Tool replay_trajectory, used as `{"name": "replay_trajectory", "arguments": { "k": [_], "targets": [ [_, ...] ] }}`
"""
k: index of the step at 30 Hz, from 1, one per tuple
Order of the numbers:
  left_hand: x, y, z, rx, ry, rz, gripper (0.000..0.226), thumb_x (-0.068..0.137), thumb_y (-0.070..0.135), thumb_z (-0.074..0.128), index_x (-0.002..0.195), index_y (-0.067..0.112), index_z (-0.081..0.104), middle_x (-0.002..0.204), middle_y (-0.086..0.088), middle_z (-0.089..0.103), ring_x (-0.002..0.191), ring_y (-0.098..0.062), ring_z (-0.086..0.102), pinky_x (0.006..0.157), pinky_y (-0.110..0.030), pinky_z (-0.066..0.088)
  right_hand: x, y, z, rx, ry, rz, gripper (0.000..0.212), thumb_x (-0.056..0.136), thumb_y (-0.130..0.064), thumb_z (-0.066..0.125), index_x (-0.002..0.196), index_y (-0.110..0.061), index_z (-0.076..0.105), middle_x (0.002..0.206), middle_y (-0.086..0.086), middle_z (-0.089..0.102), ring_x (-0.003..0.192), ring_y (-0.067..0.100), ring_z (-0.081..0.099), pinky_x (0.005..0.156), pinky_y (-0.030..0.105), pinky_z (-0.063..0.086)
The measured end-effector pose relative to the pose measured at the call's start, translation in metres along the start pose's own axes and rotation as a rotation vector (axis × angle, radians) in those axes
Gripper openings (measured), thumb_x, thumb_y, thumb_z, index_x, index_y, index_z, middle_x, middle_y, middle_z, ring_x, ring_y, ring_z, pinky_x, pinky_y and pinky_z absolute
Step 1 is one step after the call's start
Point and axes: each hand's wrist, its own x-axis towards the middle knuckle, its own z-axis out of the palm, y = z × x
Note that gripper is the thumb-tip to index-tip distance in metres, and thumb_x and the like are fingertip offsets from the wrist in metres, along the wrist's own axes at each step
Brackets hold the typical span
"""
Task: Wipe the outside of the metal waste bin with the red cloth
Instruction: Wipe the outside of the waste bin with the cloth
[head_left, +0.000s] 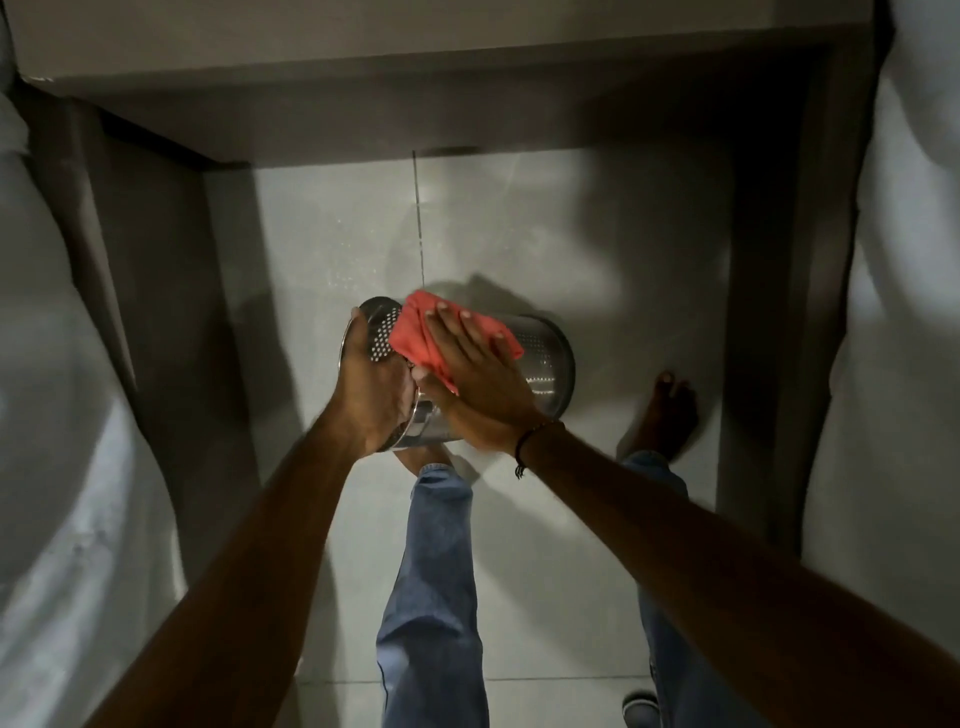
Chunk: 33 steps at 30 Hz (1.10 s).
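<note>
A perforated metal waste bin (545, 358) is held tilted on its side above the tiled floor, mouth toward the left. My left hand (371, 387) grips its rim at the open end. The red cloth (415, 335) lies over the bin's upper outside wall. My right hand (470, 374) presses flat on the cloth with fingers spread, covering the middle of the bin. A dark cord bracelet circles the right wrist.
Grey floor tiles (597, 234) lie below, with a dark wall or step edge (363, 130) ahead and dark frames on both sides. My bare foot (667, 415) stands right of the bin. Jeans-clad legs (431, 597) are under my arms. White fabric (62, 467) hangs at the left.
</note>
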Motion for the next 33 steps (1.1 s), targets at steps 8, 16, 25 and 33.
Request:
{"name": "replay_trajectory", "arguments": {
  "k": [8, 16, 25, 33],
  "targets": [
    [0.001, 0.008, 0.015, -0.037, 0.046, 0.065, 0.096, 0.09, 0.081, 0.021, 0.151, 0.013, 0.05, 0.152, -0.023, 0.056, 0.14, -0.037, 0.055, 0.119, -0.054, 0.039, -0.028, 0.006, 0.016, -0.147, -0.033, -0.067, 0.077, 0.105, -0.053, 0.034, 0.163, -0.018, -0.003, 0.173, 0.003, -0.01, 0.16, 0.024, -0.012, 0.126, 0.061, 0.004],
    [0.001, 0.023, 0.024, -0.016, 0.01, 0.096, 0.102, 0.09, 0.082, 0.003, 0.151, 0.014, 0.05, 0.152, -0.022, 0.056, 0.136, -0.037, 0.056, 0.119, -0.052, 0.039, -0.045, 0.011, 0.019, -0.282, -0.025, -0.133, 0.08, 0.1, -0.061, 0.02, 0.164, -0.016, 0.001, 0.174, 0.006, -0.005, 0.161, 0.028, -0.008, 0.125, 0.063, 0.006],
    [0.001, 0.016, 0.024, 0.086, 0.044, 0.051, 0.104, 0.09, 0.082, 0.004, 0.147, 0.012, 0.055, 0.134, -0.021, 0.069, 0.131, -0.04, 0.06, 0.12, -0.056, 0.039, -0.024, 0.007, 0.008, -0.217, 0.034, -0.09, 0.076, 0.101, -0.058, 0.021, 0.164, -0.019, 0.003, 0.174, 0.003, -0.002, 0.161, 0.024, -0.006, 0.126, 0.062, 0.005],
    [0.006, 0.003, 0.028, 0.081, 0.118, 0.151, 0.082, 0.103, 0.065, 0.012, 0.154, 0.01, 0.045, 0.153, -0.021, 0.054, 0.143, -0.035, 0.052, 0.116, -0.046, 0.044, -0.012, 0.018, -0.002, -0.135, 0.067, 0.011, 0.077, 0.105, -0.053, 0.03, 0.164, -0.016, -0.001, 0.174, 0.005, -0.006, 0.161, 0.024, -0.009, 0.127, 0.061, 0.003]
  ]
}}
